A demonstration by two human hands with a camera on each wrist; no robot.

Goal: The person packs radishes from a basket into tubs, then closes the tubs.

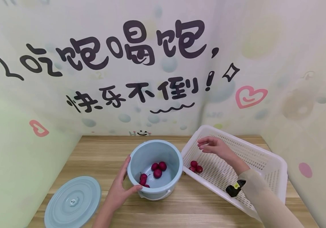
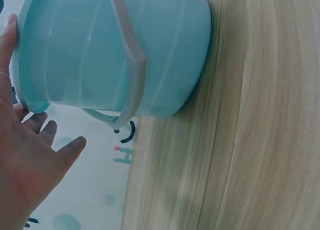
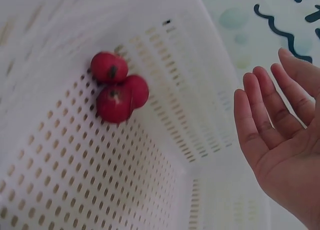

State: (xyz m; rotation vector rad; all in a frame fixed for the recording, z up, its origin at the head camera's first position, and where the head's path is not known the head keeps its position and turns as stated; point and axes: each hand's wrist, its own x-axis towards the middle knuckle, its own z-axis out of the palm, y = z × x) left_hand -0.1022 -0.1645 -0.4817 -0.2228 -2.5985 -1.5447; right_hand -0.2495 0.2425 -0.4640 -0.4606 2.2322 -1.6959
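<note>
One lettered wall rises behind a wood-grain desk whose near edge is cut off; a white basket, partly hidden by a sleeve, lies along the desk's right edge; a blue bucket stands near the far edge; a cropped blue lid lies leftward; the left hand spreads its fingers against the bucket's rim; the right hand, fingers loose, empty, hangs over the basket; red fruits lie in basket and bucket, one partly rim-hidden.
</note>
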